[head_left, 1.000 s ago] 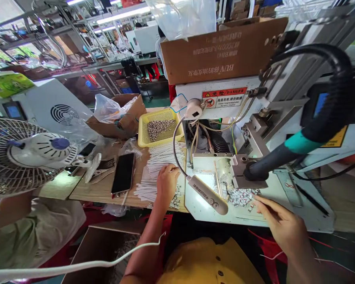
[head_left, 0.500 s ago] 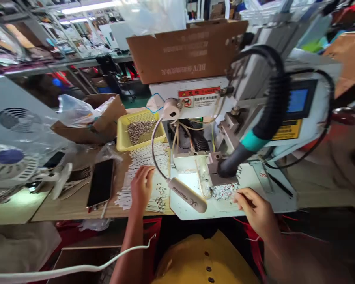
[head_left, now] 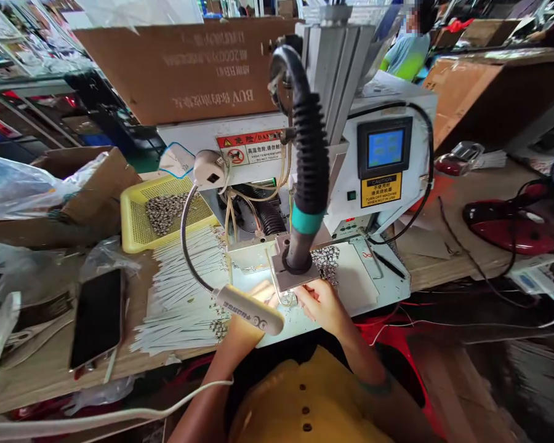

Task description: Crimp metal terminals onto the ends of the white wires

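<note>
Both hands are close together under the head of a white machine (head_left: 378, 147). My left hand (head_left: 253, 307) lies partly behind the lamp (head_left: 249, 309), and its fingertips are hidden. With its fingers bent together, my right hand (head_left: 321, 303) is just below the metal block (head_left: 296, 277); what it pinches, if anything, is too small to name. Small metal pieces (head_left: 327, 261) lie in a pile beyond my right hand. White strips (head_left: 180, 289) with small pieces at their ends are spread left of the machine.
A yellow basket (head_left: 128, 221) holds many small pieces. A black phone (head_left: 98, 320) lies on the wooden table (head_left: 138, 363) at the left. A brown carton (head_left: 189, 74) sits atop the machine. Red goggles-like objects and cables are at the right. A person (head_left: 409, 49) is in the background.
The view has swung to the right. My left hand has moved from the strips to under the machine head. My right hand has left the pile and come in beside it.
</note>
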Demonstrator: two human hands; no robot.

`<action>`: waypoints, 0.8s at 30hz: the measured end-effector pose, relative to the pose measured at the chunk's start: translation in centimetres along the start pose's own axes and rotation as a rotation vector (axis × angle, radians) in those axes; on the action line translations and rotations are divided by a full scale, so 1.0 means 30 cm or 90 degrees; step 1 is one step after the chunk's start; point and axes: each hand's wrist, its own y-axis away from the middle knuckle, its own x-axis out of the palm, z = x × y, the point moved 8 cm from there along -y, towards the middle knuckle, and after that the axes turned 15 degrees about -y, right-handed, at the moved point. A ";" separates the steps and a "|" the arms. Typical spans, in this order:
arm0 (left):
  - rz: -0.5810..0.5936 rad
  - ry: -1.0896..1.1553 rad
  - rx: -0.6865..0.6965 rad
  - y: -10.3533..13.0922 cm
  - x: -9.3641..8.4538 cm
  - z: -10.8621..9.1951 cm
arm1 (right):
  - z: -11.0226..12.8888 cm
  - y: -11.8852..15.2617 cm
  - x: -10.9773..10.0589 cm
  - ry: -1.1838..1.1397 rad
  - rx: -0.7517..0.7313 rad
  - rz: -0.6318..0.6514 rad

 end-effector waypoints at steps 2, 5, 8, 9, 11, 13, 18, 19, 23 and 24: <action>0.058 0.017 0.019 0.002 0.028 -0.011 | 0.005 -0.001 -0.001 0.010 -0.006 0.005; 0.073 0.030 -0.008 0.004 0.043 0.004 | 0.017 -0.002 -0.003 0.021 -0.011 0.008; 0.079 0.049 -0.042 0.007 0.052 0.020 | 0.023 -0.002 -0.001 0.022 -0.010 0.013; 0.083 0.055 -0.049 0.008 0.054 0.023 | 0.023 -0.002 0.001 0.022 -0.011 0.015; 0.091 0.066 -0.046 0.009 0.056 0.021 | 0.023 -0.002 0.001 0.020 -0.014 0.013; 0.084 0.076 -0.032 0.008 0.054 0.017 | 0.022 -0.001 0.000 0.015 -0.015 0.006; 0.058 0.097 -0.028 0.002 0.046 0.015 | 0.024 0.005 0.002 0.008 0.002 0.009; 0.056 0.096 -0.024 0.001 0.043 0.011 | 0.026 0.005 0.002 0.010 0.005 0.011; 0.052 0.094 -0.007 -0.002 0.032 -0.007 | 0.034 0.006 0.002 0.018 0.007 0.013; 0.052 0.095 -0.007 -0.002 0.032 -0.008 | 0.035 0.006 0.003 0.020 0.005 0.012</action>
